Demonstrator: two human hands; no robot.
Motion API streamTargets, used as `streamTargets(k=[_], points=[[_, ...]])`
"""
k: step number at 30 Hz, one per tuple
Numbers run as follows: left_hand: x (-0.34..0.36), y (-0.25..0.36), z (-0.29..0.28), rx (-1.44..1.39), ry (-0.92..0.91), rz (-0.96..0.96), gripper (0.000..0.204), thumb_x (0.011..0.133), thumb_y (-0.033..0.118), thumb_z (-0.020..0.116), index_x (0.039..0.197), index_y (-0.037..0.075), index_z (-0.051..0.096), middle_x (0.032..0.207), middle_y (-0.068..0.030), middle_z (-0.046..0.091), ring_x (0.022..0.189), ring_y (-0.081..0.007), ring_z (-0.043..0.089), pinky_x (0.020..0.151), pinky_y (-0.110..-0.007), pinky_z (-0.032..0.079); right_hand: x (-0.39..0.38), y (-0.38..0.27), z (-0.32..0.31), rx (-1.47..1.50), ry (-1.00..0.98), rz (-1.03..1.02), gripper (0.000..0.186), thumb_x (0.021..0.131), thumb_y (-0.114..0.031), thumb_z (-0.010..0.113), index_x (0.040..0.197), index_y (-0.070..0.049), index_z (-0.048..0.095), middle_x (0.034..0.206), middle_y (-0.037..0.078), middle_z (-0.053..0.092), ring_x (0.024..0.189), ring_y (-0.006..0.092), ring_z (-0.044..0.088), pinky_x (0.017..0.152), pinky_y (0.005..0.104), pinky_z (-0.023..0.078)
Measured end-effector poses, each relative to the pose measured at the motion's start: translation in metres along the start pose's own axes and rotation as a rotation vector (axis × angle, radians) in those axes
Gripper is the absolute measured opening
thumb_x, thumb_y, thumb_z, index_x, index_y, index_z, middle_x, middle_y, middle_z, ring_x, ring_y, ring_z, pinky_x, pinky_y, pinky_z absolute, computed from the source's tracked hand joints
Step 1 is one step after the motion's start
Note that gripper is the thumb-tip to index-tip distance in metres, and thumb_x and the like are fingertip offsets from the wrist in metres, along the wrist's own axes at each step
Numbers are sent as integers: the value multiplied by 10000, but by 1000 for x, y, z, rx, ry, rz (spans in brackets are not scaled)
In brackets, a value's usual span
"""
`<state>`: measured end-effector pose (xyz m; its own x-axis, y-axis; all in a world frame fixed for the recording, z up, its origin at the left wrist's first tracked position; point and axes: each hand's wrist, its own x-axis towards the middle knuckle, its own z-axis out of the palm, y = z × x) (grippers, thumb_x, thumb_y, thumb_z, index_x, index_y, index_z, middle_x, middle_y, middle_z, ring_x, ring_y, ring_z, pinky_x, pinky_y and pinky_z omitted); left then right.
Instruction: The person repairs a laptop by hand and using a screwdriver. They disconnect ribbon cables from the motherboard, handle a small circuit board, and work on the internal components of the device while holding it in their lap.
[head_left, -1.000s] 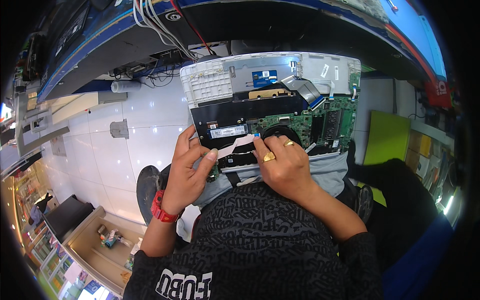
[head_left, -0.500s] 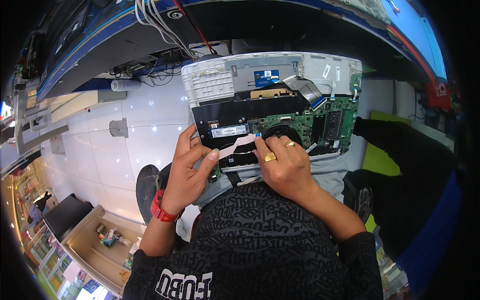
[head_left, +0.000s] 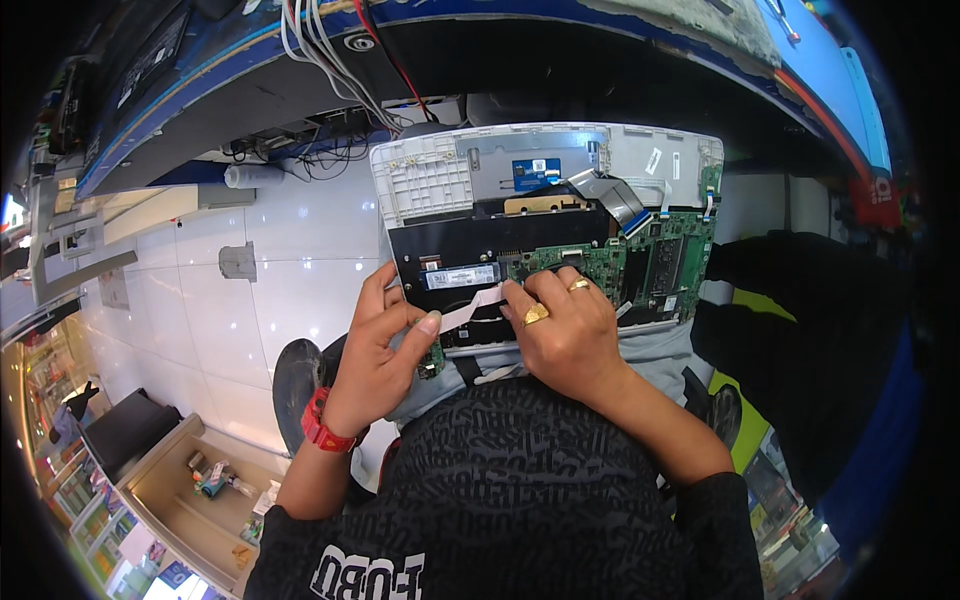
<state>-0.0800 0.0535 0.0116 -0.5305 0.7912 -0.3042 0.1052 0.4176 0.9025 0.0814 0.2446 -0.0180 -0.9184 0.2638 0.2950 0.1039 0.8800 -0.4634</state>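
An opened laptop base point(head_left: 440, 238), white and black with its inner parts bare, rests on my lap. My left hand point(head_left: 375, 350) is closed on a white ribbon cable point(head_left: 462, 313), pinching it by thumb and fingers at the laptop's near left corner. Just under those fingertips hangs a small green circuit board point(head_left: 431, 362). The other end of the cable lies under the fingertips of my right hand point(head_left: 568, 325), which press it against the edge of the green motherboard point(head_left: 690, 245). Those fingers hide the connector there. A stick-shaped drive point(head_left: 462, 277) sits just beyond the cable.
A wide grey ribbon cable point(head_left: 612, 197) lies loose across the laptop's middle. Beyond it runs a dark workbench edge point(head_left: 560, 60), with white cables point(head_left: 325, 60) hanging down at left. An open drawer point(head_left: 200, 490) with small items stands at lower left. Dark-clothed legs point(head_left: 790, 330) are close at right.
The cable's blue tip, visible before, is now covered by my right fingers, which have shifted slightly left. The laptop's far edge sits a little lower in view.
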Motion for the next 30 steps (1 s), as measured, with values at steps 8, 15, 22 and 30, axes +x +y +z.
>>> streamTargets(k=[8, 15, 22, 30], points=[[1, -1, 0, -63, -11, -15, 162, 1016, 99, 678, 974, -48, 731, 1565, -234, 395, 1247, -262, 592, 1098, -394, 443, 14, 4, 2, -26, -2, -142, 245, 806, -118, 667, 1009, 8, 721, 865, 78, 594, 815, 248, 611, 649, 366, 487], [1, -4, 0, -48, -20, 11, 172, 1019, 105, 678, 976, -53, 732, 1563, -240, 393, 1255, -267, 587, 1096, -397, 447, 16, 5, -3, -74, -58, -208, 217, 810, -125, 688, 977, 10, 720, 880, 69, 609, 792, 230, 600, 652, 356, 488], [2, -6, 1, -30, -13, 43, 177, 1023, 107, 674, 975, -54, 732, 1550, -239, 402, 1235, -273, 594, 1089, -401, 453, 13, 11, -3, -74, -30, -222, 217, 813, -139, 647, 960, 11, 704, 880, 63, 584, 792, 217, 590, 634, 344, 466], [2, -1, 1, 18, -8, 16, 146, 1018, 105, 676, 998, -32, 724, 1512, -240, 441, 1226, -285, 596, 1099, -409, 435, 11, 12, -6, -74, -23, -202, 239, 816, -133, 651, 1000, 6, 713, 919, 67, 617, 805, 224, 599, 658, 356, 478]])
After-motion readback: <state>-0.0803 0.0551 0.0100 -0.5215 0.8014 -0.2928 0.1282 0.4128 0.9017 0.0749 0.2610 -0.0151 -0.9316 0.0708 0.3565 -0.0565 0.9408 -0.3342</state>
